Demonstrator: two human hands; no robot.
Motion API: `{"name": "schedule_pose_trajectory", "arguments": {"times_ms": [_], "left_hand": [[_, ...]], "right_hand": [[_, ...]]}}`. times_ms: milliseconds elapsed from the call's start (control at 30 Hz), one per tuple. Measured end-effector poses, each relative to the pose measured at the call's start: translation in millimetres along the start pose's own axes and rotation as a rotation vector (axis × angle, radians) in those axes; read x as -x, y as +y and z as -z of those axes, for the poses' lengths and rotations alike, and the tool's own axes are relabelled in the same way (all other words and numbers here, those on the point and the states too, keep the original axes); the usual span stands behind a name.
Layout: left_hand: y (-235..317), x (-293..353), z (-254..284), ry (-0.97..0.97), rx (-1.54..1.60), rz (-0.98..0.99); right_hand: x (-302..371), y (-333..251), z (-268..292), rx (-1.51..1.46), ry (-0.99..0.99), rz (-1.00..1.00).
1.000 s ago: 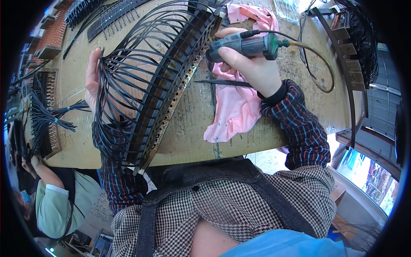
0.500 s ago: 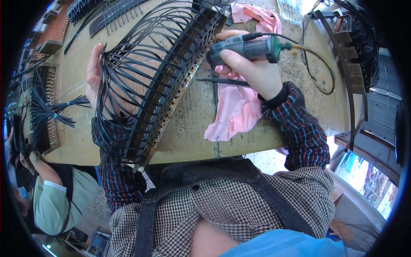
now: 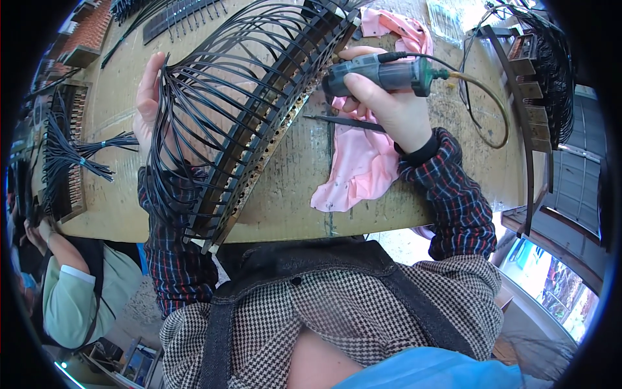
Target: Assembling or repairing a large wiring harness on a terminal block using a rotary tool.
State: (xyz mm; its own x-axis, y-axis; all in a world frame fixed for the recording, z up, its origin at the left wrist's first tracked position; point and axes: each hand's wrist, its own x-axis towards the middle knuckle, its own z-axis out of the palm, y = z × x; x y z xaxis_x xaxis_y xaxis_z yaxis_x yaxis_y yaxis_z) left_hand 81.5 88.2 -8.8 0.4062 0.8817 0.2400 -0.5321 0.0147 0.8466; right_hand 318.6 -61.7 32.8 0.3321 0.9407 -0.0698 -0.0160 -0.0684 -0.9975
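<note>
A long dark frame [image 3: 267, 123] stands slantwise before me, with brass-coloured fittings along its right edge. Many thin black cables [image 3: 210, 97] arch out of it and gather toward its left side. My left hand [image 3: 150, 97] is behind that gathering, fingers stretched up and touching the cables; its thumb is hidden. My right hand [image 3: 398, 117] grips a dark, see-through cylindrical hand tool [image 3: 372, 74] with a green end cap, a yellowish tube and a black cord. The tool's front end is close to the frame's brass-coloured edge. Below it, dark tweezers [image 3: 350, 122] lie across a pink cloth [image 3: 363, 165].
On the left, another frame [image 3: 78, 204] holds tied black cables [image 3: 78, 159]. Further cable parts [image 3: 178, 23] lie at the far left. A curved dark strip [image 3: 526, 162] and a cable-filled rack [image 3: 534, 84] stand at the right. A co-worker's arm [image 3: 68, 256] shows at lower left.
The view has turned slightly, so the table and its things shift a little. Both hands keep nearly the same places against the frame, and the right one still grips the tool.
</note>
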Motion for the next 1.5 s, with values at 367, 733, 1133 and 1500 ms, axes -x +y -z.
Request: {"name": "schedule_pose_trajectory", "arguments": {"times_ms": [367, 733, 1133, 1500], "left_hand": [[-1.1, -1.4, 5.0, -0.023, -0.011, 0.016], [-2.3, -1.4, 6.4, -0.033, -0.009, 0.026], [-1.6, -0.8, -0.1, 0.012, -0.035, 0.003], [-0.7, -1.0, -1.1, -0.003, -0.014, 0.011]], "right_hand": [[1.2, -4.9, 0.2, 0.009, -0.013, 0.029], [3.7, 2.7, -6.9, -0.022, -0.051, 0.021], [4.9, -3.0, -4.9, -0.018, -0.051, 0.0], [6.4, -7.2, -3.4, 0.02, -0.054, -0.006]]}}
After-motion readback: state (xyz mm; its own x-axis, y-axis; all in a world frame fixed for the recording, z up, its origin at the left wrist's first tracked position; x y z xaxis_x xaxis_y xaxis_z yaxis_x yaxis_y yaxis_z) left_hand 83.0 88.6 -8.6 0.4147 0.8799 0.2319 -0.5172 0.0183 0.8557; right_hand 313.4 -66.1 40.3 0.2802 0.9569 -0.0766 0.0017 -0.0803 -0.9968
